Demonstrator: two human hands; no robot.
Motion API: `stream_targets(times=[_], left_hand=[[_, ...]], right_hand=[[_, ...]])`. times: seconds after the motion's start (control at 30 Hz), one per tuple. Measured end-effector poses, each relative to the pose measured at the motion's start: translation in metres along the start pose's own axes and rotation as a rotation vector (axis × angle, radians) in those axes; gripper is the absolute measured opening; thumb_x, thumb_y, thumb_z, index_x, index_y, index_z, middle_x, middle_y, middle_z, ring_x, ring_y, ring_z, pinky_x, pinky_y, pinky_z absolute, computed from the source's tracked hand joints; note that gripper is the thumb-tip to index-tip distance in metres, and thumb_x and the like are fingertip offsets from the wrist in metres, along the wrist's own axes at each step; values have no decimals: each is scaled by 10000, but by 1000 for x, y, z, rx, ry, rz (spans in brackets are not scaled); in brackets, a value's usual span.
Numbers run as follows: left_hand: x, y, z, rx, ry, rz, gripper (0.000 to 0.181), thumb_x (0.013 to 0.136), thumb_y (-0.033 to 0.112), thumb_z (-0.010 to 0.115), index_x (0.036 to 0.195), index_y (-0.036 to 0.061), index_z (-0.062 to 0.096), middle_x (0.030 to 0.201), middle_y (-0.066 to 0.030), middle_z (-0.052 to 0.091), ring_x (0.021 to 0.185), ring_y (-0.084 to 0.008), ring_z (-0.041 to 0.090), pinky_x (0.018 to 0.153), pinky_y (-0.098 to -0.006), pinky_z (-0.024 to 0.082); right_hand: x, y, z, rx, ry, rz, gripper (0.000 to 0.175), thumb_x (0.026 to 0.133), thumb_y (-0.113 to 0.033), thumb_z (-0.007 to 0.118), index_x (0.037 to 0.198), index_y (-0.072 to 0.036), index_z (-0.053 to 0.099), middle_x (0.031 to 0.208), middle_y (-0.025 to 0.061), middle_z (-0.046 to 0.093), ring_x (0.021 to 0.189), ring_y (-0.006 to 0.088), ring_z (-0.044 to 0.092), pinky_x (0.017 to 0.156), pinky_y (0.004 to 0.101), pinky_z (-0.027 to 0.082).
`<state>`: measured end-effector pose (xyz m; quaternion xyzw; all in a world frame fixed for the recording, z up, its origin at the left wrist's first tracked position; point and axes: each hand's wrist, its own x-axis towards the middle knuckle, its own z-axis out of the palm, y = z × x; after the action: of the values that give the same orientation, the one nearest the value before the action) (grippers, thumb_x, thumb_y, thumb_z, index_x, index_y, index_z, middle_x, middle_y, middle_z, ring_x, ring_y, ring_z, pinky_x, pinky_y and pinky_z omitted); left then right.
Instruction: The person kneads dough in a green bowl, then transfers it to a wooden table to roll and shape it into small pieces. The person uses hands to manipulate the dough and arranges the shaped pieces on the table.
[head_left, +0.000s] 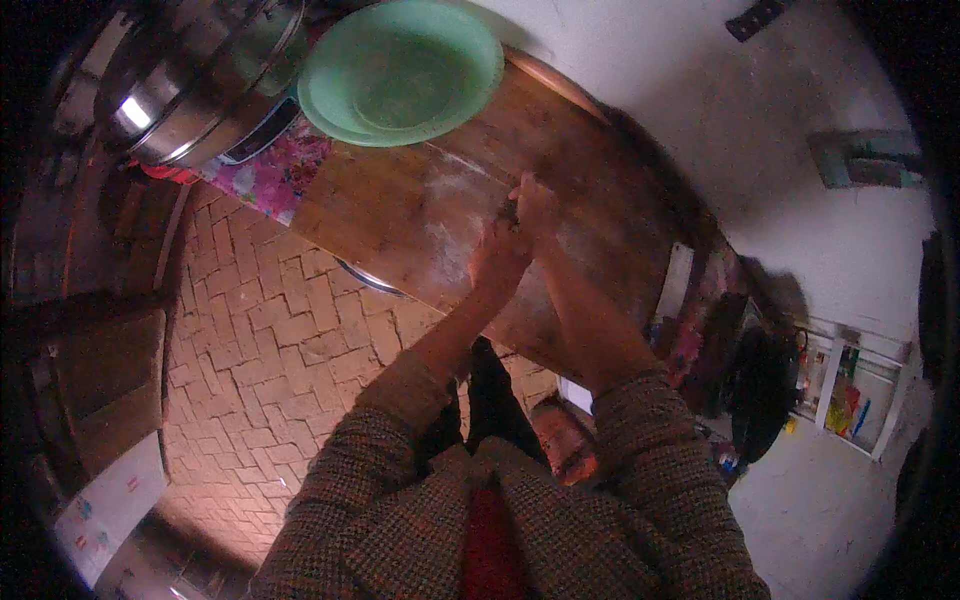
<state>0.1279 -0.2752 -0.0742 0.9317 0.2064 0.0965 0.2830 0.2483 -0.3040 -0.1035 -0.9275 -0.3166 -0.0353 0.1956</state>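
My left hand (499, 251) and my right hand (536, 206) meet above a wooden board (375, 195), touching or nearly touching each other. The fingers are curled and blurred in the dim light. Something small and dark may show between them, but I cannot tell what it is or whether either hand grips it. White powder, like flour (450, 247), is smeared across the wood under and left of my hands. At the far end of the board stands a wide green plastic basin (397, 75), with no clear contents visible.
Stacked shiny metal pots, like a steamer (172, 112), stand at the far left by a flowered cloth (262, 176). A white wall (637, 45) borders the right side. Below lies a brick floor (277, 315). A white rack (847, 382) holds small items at right.
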Motion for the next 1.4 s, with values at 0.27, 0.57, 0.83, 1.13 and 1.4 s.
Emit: stream_targets(times=[0.27,0.57,0.83,1.13,1.4], left_hand=[[-32,-14,-29,-510,-123,-173,577,824,212,735,1308,40,472,1234,-197,512,1135,-377,529,940,-451,472],[-45,-18,11,-17,-83,-49,571,777,154,753,1263,14,489,1210,-195,492,1079,-385,534,897,-437,482],[-25,-33,-22,-365,-85,-96,682,768,150,762,1361,15,452,1168,-187,491,1043,-359,540,880,-430,492],[-46,-3,-20,-321,-90,-177,778,765,131,758,1428,11,371,1286,-218,469,1146,-394,511,925,-444,488],[-102,-40,-67,-562,59,-299,520,814,174,782,1259,42,548,1133,-134,576,941,-239,611,819,-342,528]], right_hand=[[-29,-5,2,-26,258,-189,214,897,-296,584,816,-110,651,705,189,632,713,377,648,634,491,515],[-23,-8,-17,10,-56,-258,330,936,-359,511,874,-75,669,866,157,672,764,363,653,675,493,505],[-12,-43,-31,180,-149,158,356,943,-357,488,825,-86,686,779,164,666,759,363,669,706,484,519],[-68,-21,-13,88,-92,15,363,949,-389,505,828,-90,674,747,186,661,721,392,662,688,496,526],[-17,4,-14,504,-320,336,323,957,-351,535,885,-48,623,833,182,640,715,384,629,690,492,496]])
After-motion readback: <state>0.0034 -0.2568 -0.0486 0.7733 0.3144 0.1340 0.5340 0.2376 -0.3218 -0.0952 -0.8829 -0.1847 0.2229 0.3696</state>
